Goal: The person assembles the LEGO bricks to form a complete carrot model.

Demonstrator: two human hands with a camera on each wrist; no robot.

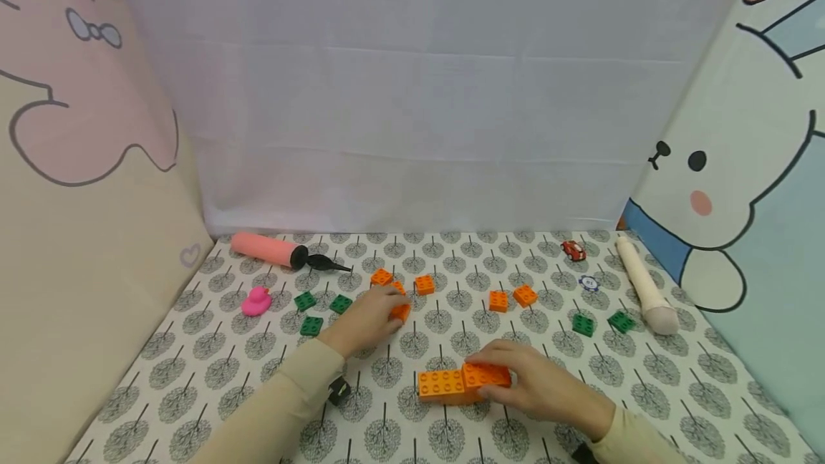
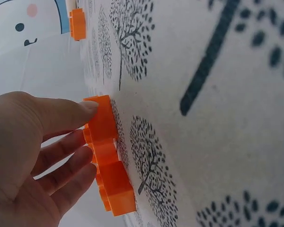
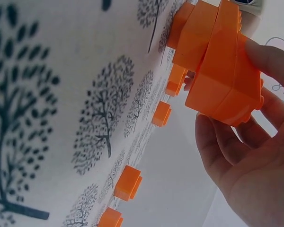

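The joined run of glossy orange plastic studded bricks [image 1: 459, 384] is in the near part of the white tree-print cloth [image 1: 387, 421], its right end pinched between the thumb and fingers of the right hand [image 1: 528, 382]; whether its underside touches the cloth is hard to tell. It should handle as light, stiff and hard to break, a little slick on its smooth walls, and is best gripped by those flat sides, close to a seam so the joint does not part. Beyond the run and to its left, the left hand [image 1: 367, 317] seems to pinch a small orange plastic brick [image 1: 400, 313] between thumb and fingers, though the fingertips are partly hidden. Straight beyond the run, and slightly right, lie two loose orange square bricks [image 1: 498, 301]. Far left of it sit three green studded bricks [image 1: 311, 326] and a pink toy duck [image 1: 256, 302]; far right, two more green bricks [image 1: 583, 325] and a long cream cylinder with a rounded end [image 1: 647, 285]. No container shows around the run.
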